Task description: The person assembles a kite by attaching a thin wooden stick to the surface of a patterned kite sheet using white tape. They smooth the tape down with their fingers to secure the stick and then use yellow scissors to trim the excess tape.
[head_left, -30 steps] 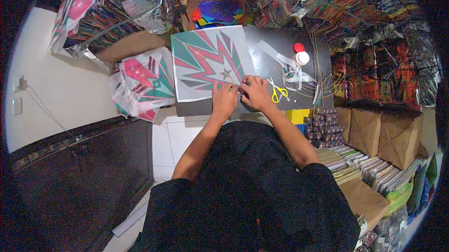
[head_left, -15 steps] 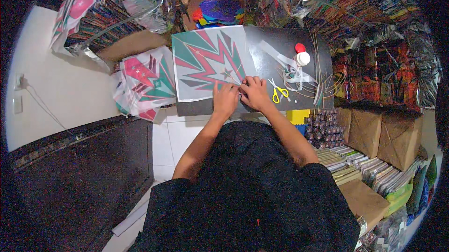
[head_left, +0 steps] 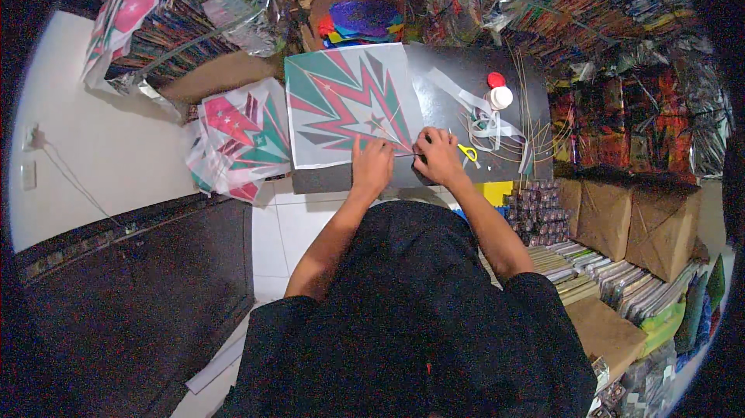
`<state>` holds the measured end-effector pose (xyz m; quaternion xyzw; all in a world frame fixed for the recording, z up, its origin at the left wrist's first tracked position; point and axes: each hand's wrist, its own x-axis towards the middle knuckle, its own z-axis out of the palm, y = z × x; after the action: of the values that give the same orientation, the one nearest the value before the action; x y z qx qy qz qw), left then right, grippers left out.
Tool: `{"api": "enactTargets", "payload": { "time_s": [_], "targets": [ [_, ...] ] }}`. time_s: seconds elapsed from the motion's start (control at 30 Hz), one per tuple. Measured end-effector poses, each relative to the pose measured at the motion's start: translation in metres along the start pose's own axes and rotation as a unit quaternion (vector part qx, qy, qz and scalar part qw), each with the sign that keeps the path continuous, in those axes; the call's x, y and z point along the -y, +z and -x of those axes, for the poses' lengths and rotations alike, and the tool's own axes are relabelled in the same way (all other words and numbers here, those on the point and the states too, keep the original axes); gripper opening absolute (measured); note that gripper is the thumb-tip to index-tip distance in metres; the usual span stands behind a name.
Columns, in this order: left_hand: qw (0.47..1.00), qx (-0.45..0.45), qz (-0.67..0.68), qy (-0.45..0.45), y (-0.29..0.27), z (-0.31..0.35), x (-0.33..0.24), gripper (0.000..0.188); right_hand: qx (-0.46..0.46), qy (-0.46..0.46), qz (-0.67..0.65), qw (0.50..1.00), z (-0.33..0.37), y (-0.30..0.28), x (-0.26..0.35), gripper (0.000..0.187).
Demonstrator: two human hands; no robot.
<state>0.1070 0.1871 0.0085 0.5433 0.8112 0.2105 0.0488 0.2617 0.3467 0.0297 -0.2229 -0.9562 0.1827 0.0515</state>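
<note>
A square printed sheet point(head_left: 308, 114) of thin paper, white with green, red and grey zigzag shapes and a star, lies flat on the dark table. Thin light sticks run across it, one slanting to the lower right corner. My left hand point(head_left: 373, 163) lies on the sheet's near edge with fingers spread. At the lower right corner, my right hand point(head_left: 439, 158) is closed, fingers bent and pressed together. What sits between those fingertips is hidden. Yellow-handled scissors point(head_left: 468, 152) lie just right of my right hand, their blades mostly covered by it.
A white jar point(head_left: 500, 97), a red lid point(head_left: 496, 79), white strips point(head_left: 452, 86) and thin sticks point(head_left: 534, 127) occupy the table's right side. More printed sheets point(head_left: 240, 135) hang over its left side. Stacked bundles and brown boxes point(head_left: 660, 228) crowd the right and far sides.
My right hand has moved right, away from my left hand, and now covers part of the scissors. The left hand has barely moved on the sheet.
</note>
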Motion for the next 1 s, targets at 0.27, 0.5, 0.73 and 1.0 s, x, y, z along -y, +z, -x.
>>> {"api": "enactTargets", "payload": {
  "time_s": [0.27, 0.5, 0.73, 1.0],
  "targets": [
    [1.0, 0.025, -0.005, 0.011, -0.01, -0.002, -0.001, 0.023, -0.026, -0.01, -0.055, 0.998, -0.001, 0.011, 0.013, 0.048],
    [0.999, 0.028, 0.036, 0.008, -0.025, 0.001, 0.006, 0.035, 0.008, -0.012, -0.088, 0.996, -0.005, 0.01, 0.022, 0.052],
    [0.999, 0.023, 0.026, -0.021, -0.028, 0.012, 0.019, 0.029, 0.016, -0.004, -0.066, 0.998, -0.007, 0.019, 0.027, 0.035],
    [1.0, 0.01, -0.01, -0.019, -0.013, 0.012, 0.02, 0.026, 0.013, -0.024, -0.056, 0.998, -0.023, 0.024, 0.042, 0.029]
  ]
}}
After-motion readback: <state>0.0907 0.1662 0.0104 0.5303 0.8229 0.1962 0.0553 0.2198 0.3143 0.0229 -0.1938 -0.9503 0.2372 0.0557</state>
